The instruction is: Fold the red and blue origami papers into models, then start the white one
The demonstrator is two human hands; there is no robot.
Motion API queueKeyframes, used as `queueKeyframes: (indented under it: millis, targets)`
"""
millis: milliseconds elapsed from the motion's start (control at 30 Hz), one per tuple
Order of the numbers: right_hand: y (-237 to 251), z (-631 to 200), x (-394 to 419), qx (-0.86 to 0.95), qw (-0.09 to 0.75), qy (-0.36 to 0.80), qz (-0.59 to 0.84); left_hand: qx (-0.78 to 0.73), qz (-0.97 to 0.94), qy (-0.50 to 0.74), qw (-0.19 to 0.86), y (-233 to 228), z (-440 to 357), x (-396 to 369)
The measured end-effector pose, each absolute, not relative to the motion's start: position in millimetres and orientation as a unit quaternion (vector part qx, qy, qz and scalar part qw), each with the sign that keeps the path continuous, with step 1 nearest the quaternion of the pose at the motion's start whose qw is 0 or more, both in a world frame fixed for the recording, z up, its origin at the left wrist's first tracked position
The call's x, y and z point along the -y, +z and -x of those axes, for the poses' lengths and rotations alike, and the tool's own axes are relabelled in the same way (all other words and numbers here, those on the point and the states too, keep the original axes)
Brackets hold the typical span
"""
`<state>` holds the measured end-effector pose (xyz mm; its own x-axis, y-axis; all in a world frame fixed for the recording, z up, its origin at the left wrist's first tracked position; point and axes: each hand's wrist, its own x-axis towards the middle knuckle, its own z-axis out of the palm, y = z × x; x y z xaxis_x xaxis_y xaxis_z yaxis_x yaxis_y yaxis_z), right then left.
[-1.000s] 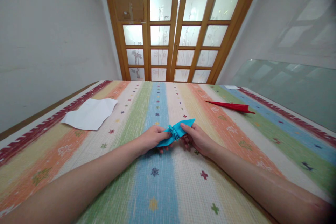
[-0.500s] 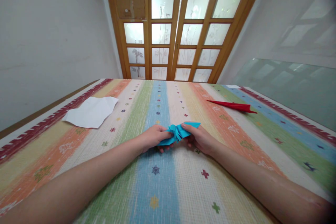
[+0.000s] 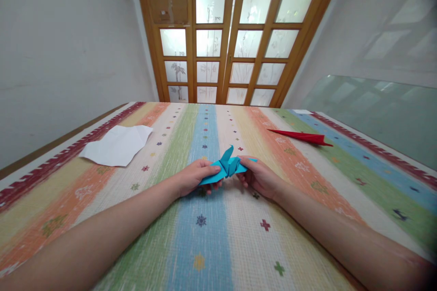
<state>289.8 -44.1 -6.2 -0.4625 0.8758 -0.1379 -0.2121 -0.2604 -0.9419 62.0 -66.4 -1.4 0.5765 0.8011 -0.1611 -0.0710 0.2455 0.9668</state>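
A folded blue paper figure (image 3: 223, 169) sits between both my hands just above the striped tablecloth (image 3: 211, 245). My left hand (image 3: 194, 177) pinches its left, lower end. My right hand (image 3: 259, 176) grips its right end with thumb and fingers. A pointed flap of the blue paper stands up in the middle, between the two hands.
A crumpled white sheet of paper (image 3: 118, 145) lies at the left of the table. A long folded red paper piece (image 3: 302, 136) lies at the far right. A wooden glazed door (image 3: 232, 36) stands beyond the table's far edge, and a glass pane (image 3: 375, 113) leans at the right.
The blue paper has been reshaped between my hands: a pointed flap now stands upright in its middle, where it lay flatter before. Both hands stayed in place on the paper.
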Motion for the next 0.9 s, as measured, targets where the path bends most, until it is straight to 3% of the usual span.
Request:
queueKeyframes:
  millis: [900]
  targets:
    - [-6.7, -294.9, 40.8, 0.467, 0.363, 0.747, 0.305, -0.328, -0.4, 0.468, 0.716, -6.1, -64.0, 61.6]
